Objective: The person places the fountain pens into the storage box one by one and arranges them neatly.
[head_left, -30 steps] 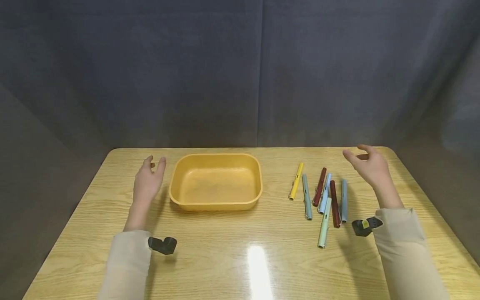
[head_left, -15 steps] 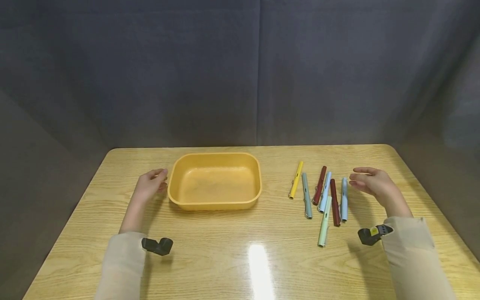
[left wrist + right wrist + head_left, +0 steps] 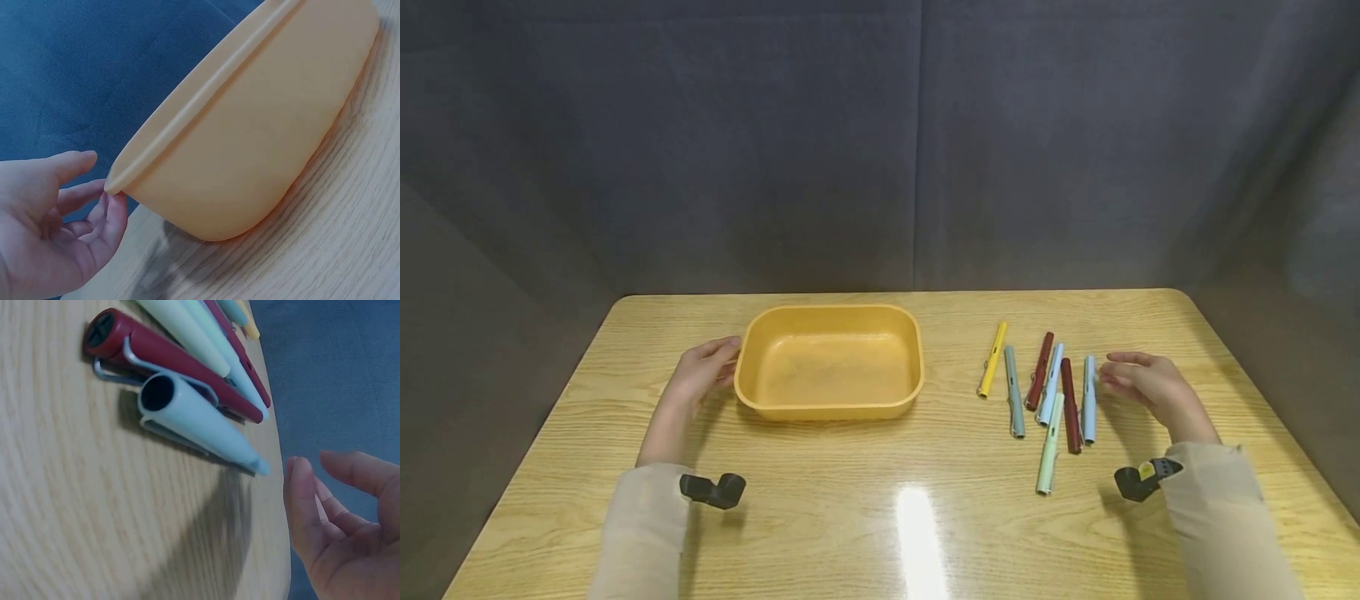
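Observation:
A yellow plastic basin point(image 3: 829, 413) stands on the wooden table, left of centre. At its left end is my left hand point(image 3: 697, 372), fingertips right at the rim and thumb held apart, as the left wrist view shows. To the right lie several pens with clips: a yellow pen point(image 3: 992, 360), a grey-green pen point(image 3: 1013, 392), two dark red pens point(image 3: 1070, 407), two light blue pens point(image 3: 1089, 400) and a mint green pen point(image 3: 1049, 446). My right hand point(image 3: 1153, 388) hovers beside the rightmost light blue pen, fingers loosely bent with a gap between thumb and fingertips, holding nothing.
The wooden table point(image 3: 820, 500) has rounded far corners. Behind it hangs a dark curtain point(image 3: 880, 150), which also runs along both sides. Black wrist cameras sit on both sleeves, and a bright reflection shows on the tabletop near the front.
Both hands have come down and inward: the left to the basin's rim, the right toward the rightmost light blue pen. The basin and pens stay where they were.

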The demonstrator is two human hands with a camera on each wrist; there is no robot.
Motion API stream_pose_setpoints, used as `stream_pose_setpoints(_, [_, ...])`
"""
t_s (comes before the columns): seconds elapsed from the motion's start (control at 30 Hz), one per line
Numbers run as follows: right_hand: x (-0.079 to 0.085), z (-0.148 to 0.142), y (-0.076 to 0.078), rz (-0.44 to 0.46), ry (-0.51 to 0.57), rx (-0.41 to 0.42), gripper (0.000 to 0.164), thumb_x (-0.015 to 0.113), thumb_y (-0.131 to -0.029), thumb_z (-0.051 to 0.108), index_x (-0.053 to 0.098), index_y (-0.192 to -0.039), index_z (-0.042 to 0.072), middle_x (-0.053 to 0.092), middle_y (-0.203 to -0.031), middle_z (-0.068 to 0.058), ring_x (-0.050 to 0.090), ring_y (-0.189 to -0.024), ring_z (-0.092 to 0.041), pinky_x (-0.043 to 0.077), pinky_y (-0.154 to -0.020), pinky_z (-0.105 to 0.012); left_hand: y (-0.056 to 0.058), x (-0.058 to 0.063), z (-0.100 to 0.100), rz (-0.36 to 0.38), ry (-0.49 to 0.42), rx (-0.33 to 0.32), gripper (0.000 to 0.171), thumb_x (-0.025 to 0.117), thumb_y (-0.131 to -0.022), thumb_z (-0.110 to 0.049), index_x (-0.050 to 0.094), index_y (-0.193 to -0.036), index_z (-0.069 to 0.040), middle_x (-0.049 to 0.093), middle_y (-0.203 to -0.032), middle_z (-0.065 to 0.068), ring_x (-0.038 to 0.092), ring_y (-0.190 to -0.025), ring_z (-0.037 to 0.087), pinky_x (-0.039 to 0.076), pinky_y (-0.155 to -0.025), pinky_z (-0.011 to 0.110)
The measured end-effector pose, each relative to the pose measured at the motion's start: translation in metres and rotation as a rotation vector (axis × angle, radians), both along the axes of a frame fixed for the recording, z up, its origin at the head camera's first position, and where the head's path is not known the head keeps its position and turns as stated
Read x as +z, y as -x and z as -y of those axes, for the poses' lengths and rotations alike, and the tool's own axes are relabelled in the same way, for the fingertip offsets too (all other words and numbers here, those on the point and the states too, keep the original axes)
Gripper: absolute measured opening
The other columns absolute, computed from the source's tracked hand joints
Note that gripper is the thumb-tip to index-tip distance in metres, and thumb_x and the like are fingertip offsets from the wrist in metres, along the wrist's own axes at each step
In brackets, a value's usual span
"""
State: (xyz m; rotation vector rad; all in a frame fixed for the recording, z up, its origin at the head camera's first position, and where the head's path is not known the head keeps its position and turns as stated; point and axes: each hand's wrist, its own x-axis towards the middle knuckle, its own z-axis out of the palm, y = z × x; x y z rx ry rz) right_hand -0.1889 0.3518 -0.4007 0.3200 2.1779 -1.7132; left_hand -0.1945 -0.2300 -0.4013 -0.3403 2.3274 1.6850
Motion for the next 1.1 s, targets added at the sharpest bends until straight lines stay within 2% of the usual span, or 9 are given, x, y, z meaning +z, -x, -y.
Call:
stream_pose_setpoints(0.1, [-0.003,-0.001,-0.001,0.001,-0.031,0.005,0.064,0.048,-0.098,0.008,0.013,-0.143,-0.019,0.062,-0.081,0.017,0.063,-0.078,0.006,0.056,-0.078,-0.012,0.000,0.000,0.000,0.012,-0.014,0.007,0.060,0.043,-0.101,-0.041,0.033,-0.148,-0.005,0.038,-0.150,0.017,0.049,-0.131,0.028,0.052,-0.089,0.012])
stream_pose_setpoints(0.2, [-0.005,-0.003,-0.002,0.019,-0.044,0.005,0.063,0.047,-0.098,0.009,0.013,-0.143,-0.019,0.061,-0.082,0.018,0.062,-0.078,0.007,0.055,-0.078,-0.012,0.001,0.000,0.000,0.020,-0.017,0.007,0.058,0.045,-0.100,-0.038,0.034,-0.148,-0.007,0.040,-0.149,0.017,0.060,-0.113,0.013,0.052,-0.084,0.009])
stream_pose_setpoints(0.3, [-0.007,-0.004,-0.003,0.034,-0.073,0.014,0.062,0.047,-0.098,0.010,0.015,-0.143,-0.018,0.059,-0.082,0.018,0.062,-0.077,0.007,0.056,-0.078,-0.012,0.001,0.000,0.001,0.020,-0.025,0.006,0.056,0.049,-0.100,-0.034,0.036,-0.147,-0.006,0.041,-0.148,0.018,0.058,-0.093,-0.003,0.051,-0.080,0.008])
stream_pose_setpoints(0.37, [-0.009,-0.004,-0.003,0.041,-0.072,0.007,0.061,0.048,-0.098,0.010,0.017,-0.143,-0.018,0.060,-0.081,0.017,0.063,-0.075,0.006,0.056,-0.077,-0.013,0.001,0.000,0.002,0.016,-0.035,-0.005,0.056,0.051,-0.099,-0.031,0.035,-0.147,-0.006,0.041,-0.147,0.019,0.056,-0.088,-0.007,0.051,-0.078,0.008])
stream_pose_setpoints(0.57, [-0.017,-0.002,-0.003,0.039,-0.110,0.022,0.059,0.049,-0.097,0.008,0.020,-0.140,-0.020,0.060,-0.079,0.015,0.063,-0.073,0.006,0.056,-0.074,-0.013,0.000,-0.001,0.004,0.016,-0.070,-0.005,0.055,0.053,-0.098,-0.024,0.036,-0.147,-0.005,0.044,-0.144,0.018,0.058,-0.085,-0.009,0.052,-0.077,0.008])
stream_pose_setpoints(0.77, [-0.021,0.001,-0.004,0.047,-0.183,0.043,0.059,0.053,-0.096,0.013,0.027,-0.137,-0.021,0.061,-0.077,0.015,0.062,-0.072,0.006,0.057,-0.072,-0.014,-0.002,-0.001,0.004,0.013,-0.080,-0.009,0.056,0.055,-0.097,-0.024,0.036,-0.147,-0.006,0.054,-0.129,0.007,0.060,-0.082,-0.008,0.053,-0.074,0.008])
stream_pose_setpoints(1.1, [-0.021,0.008,-0.001,0.051,-0.317,0.055,0.051,0.059,-0.094,0.018,0.042,-0.126,-0.017,0.060,-0.078,0.010,0.060,-0.070,0.003,0.058,-0.070,-0.017,-0.001,-0.002,0.004,0.000,-0.126,-0.002,0.054,0.055,-0.097,-0.019,0.036,-0.146,-0.004,0.059,-0.103,-0.010,0.062,-0.077,-0.005,0.054,-0.070,0.009])
